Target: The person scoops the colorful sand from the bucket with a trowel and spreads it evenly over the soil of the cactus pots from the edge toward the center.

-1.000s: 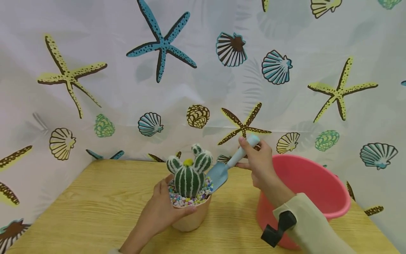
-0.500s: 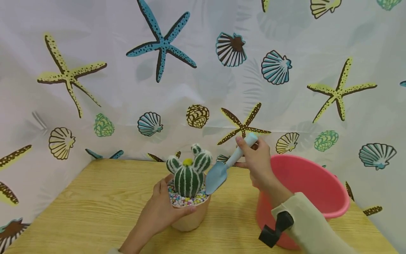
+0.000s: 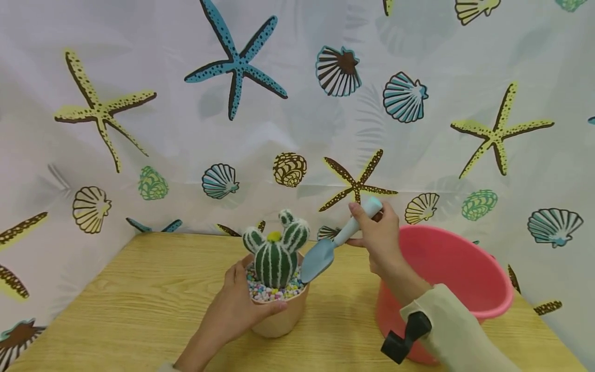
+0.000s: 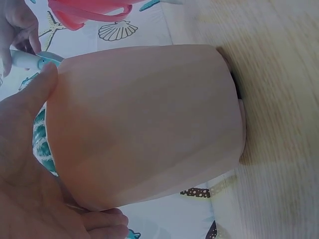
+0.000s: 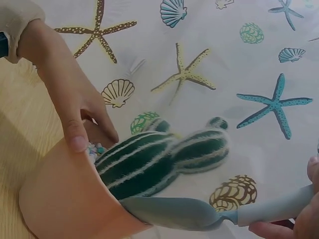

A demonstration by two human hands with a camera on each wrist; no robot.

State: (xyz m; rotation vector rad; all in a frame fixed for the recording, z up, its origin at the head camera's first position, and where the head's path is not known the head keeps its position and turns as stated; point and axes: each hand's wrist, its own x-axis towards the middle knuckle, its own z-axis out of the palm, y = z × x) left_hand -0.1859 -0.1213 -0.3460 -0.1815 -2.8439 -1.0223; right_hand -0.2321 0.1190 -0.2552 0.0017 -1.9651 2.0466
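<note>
A green and white knitted-looking cactus (image 3: 276, 264) with a yellow tuft stands upright among multicoloured pebbles (image 3: 267, 294) in a light terracotta-coloured pot (image 3: 280, 321). My left hand (image 3: 232, 305) grips the pot at its rim from the left, thumb in front and fingers behind. Most of the pot's smooth wall (image 4: 149, 124) shows in the left wrist view. In my right hand (image 3: 382, 235) is a light blue trowel (image 3: 318, 261), held by its handle and tilted down to the left. The trowel's blade (image 5: 172, 213) is at the pot's right rim; whether its tip touches the pebbles I cannot tell.
A large pink bucket (image 3: 457, 268) stands on the wooden table (image 3: 139, 299) at the right, partly behind my right forearm. A white curtain (image 3: 297, 113) printed with starfish and shells hangs behind the table. A black wrist mount (image 3: 405, 336) sits on my right sleeve.
A second ago the trowel's tip was in the pebbles at the pot's right edge; the blade has since lifted and shifted slightly left. My left hand keeps its hold on the pot.
</note>
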